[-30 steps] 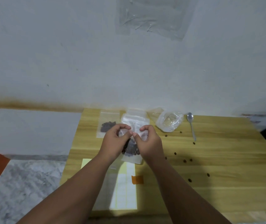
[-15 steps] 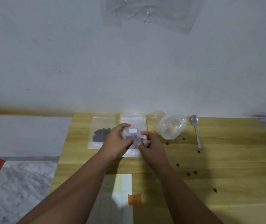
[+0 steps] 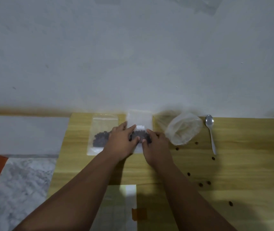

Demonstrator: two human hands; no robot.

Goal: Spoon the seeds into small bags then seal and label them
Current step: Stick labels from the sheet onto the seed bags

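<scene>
Clear plastic seed bag (image 3: 139, 120), tabletop (image 3: 232, 164) far edge: left grip (image 3: 121, 142) and right grip (image 3: 156, 147) rest open-fingered on it; rub white label (image 3: 140, 127) flat.

dim, soft, slightly motion-blurred

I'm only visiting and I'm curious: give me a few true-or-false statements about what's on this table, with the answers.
1. The left hand and right hand both rest on the small clear bag of dark seeds with a white label. True.
2. The silver metal spoon lies left of the hands. False: it lies to their right, beyond the crumpled clear plastic bag.
3. A second small clear bag of seeds lies flat to the left of the labelled one. True.
4. Every seed is bagged. False: loose dark seeds lie scattered on the wooden table.
</scene>
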